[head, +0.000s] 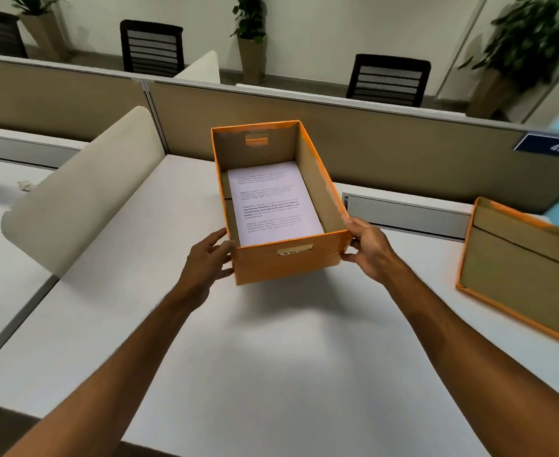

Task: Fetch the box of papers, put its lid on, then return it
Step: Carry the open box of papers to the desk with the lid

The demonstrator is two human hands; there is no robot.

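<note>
An open orange cardboard box (288,263) is held a little above the white desk (271,357), its shadow on the desk beneath it. A stack of printed white papers (271,201) lies flat inside. My left hand (207,263) grips the box's near left corner. My right hand (367,247) grips its near right corner, thumb over the rim. The orange lid (515,275) lies upside down on the desk at the right, apart from the box, brown inside facing up.
A beige partition (387,143) runs behind the desk, with a blue sign reading 438 (550,147) at the right. A curved cream divider (83,192) stands on the left. A grey cable tray (403,214) sits at the desk's back. Black chairs and potted plants stand beyond.
</note>
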